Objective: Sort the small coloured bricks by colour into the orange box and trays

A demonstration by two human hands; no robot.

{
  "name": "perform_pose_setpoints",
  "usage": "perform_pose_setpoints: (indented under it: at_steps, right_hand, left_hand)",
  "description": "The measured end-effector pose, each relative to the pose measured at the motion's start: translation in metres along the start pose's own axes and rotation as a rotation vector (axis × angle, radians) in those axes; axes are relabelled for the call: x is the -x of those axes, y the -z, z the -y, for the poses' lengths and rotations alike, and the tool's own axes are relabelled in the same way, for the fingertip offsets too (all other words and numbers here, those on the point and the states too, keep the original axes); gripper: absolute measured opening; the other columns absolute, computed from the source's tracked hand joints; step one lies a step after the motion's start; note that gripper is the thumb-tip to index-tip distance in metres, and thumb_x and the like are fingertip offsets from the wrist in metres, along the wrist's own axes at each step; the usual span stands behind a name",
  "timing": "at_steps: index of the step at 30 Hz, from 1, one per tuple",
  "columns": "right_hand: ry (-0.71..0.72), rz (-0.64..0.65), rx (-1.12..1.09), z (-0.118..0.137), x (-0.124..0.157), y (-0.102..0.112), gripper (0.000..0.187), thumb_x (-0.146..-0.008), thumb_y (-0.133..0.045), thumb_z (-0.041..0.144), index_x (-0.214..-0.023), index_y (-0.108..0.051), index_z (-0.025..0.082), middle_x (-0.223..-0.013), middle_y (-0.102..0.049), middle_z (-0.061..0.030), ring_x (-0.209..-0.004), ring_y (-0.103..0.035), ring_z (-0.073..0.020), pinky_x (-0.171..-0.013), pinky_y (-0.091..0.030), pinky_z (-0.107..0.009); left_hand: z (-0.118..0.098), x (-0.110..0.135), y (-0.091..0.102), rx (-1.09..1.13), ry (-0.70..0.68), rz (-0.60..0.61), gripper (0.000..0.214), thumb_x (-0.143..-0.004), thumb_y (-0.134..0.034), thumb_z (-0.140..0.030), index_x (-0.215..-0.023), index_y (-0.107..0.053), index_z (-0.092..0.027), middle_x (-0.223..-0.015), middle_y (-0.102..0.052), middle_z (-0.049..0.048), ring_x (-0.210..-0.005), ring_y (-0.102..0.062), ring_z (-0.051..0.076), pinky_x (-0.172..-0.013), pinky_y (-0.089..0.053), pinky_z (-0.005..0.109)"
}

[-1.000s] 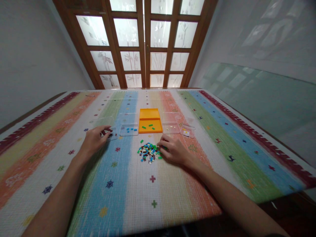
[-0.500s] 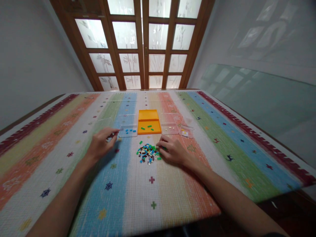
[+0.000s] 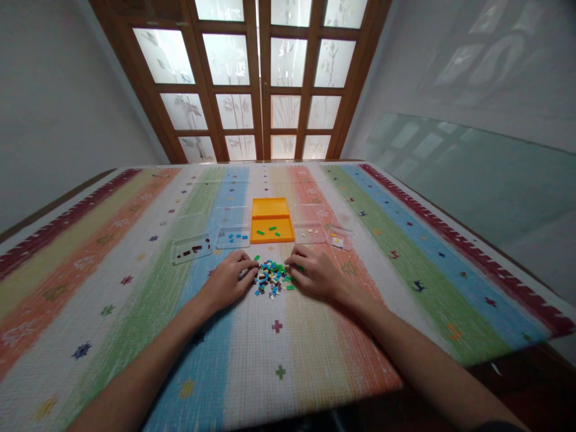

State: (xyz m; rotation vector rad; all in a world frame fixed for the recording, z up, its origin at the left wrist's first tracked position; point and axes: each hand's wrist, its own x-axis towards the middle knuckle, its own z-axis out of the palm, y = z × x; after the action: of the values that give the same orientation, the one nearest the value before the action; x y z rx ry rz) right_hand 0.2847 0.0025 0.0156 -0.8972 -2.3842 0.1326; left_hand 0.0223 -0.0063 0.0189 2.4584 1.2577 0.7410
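A small heap of toy building bricks in blue, green, dark brown and pale colours lies on the striped tablecloth. My left hand is at the heap's left edge, its thumb and fingertips drawn together in a pinch. Against the right edge rests my right hand, its fingers curled and pinched by some green bricks. Whatever either pinch holds is too small or hidden to make out. Just beyond the heap stands an open orange case with several green bricks inside.
Left of the case are a clear box with blue bricks and another clear box with dark brown ones. To its right sit a clear box with pale pieces and a smaller clear box with yellow and white pieces.
My left hand has moved right, from over the leftmost box to the heap, uncovering the dark brown bricks in that box. My right hand stays nearly where it was.
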Motion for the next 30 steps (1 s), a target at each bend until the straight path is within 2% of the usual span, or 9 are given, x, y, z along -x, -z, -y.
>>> perform_pose_setpoints:
  at_steps: [5, 11, 19, 24, 30]
  right_hand:
    - [0.005, -0.016, 0.009, 0.001, 0.0, 0.001, 0.019, -0.092, -0.051, 0.015, -0.085, -0.069, 0.015, -0.086, -0.061, -0.0069, -0.071, -0.051, -0.0148, -0.062, -0.036, -0.029]
    - [0.008, -0.003, 0.0, 0.001, 0.0, 0.0, 0.019, -0.092, -0.05, 0.015, -0.085, -0.068, 0.016, -0.087, -0.061, -0.0072, -0.071, -0.051, -0.0152, -0.062, -0.037, -0.029]
    - [0.003, -0.001, 0.016, 0.0, 0.0, -0.003, 0.02, -0.092, -0.049, 0.015, -0.085, -0.068, 0.016, -0.087, -0.061, -0.0069, -0.07, -0.05, -0.0145, -0.062, -0.036, -0.029]
    - [0.012, -0.006, 0.012, 0.002, 0.0, 0.0, 0.02, -0.091, -0.049, 0.015, -0.085, -0.068, 0.014, -0.086, -0.06, -0.0073, -0.07, -0.05, -0.0142, -0.061, -0.035, -0.029]
    - [0.02, -0.003, 0.01, 0.001, 0.0, -0.001, 0.02, -0.092, -0.049, 0.016, -0.086, -0.069, 0.015, -0.087, -0.061, -0.0068, -0.069, -0.05, -0.0139, -0.06, -0.034, -0.029]
  left_hand:
    - [-0.004, -0.002, 0.0, 0.041, 0.04, -0.017, 0.024, -0.093, -0.054, -0.028, -0.092, -0.077, -0.021, -0.086, -0.069, 0.0064, -0.081, -0.064, 0.02, -0.077, -0.052, 0.035]
    - [-0.01, -0.005, -0.003, 0.081, 0.165, -0.022, 0.017, -0.088, -0.06, -0.027, -0.086, -0.075, -0.019, -0.081, -0.069, 0.0053, -0.073, -0.062, 0.019, -0.072, -0.052, 0.035]
    - [-0.021, -0.008, -0.009, 0.019, 0.295, -0.076, 0.013, -0.08, -0.066, -0.025, -0.085, -0.075, -0.018, -0.084, -0.069, 0.0071, -0.082, -0.064, 0.024, -0.078, -0.052, 0.04]
    - [-0.026, -0.009, -0.008, 0.025, 0.338, -0.06, 0.018, -0.083, -0.06, -0.023, -0.086, -0.078, -0.02, -0.086, -0.071, 0.0065, -0.084, -0.065, 0.023, -0.079, -0.052, 0.038]
    - [-0.031, -0.011, -0.005, 0.02, 0.382, -0.039, 0.015, -0.08, -0.066, -0.026, -0.084, -0.08, -0.02, -0.085, -0.07, 0.0062, -0.082, -0.064, 0.022, -0.079, -0.051, 0.037]
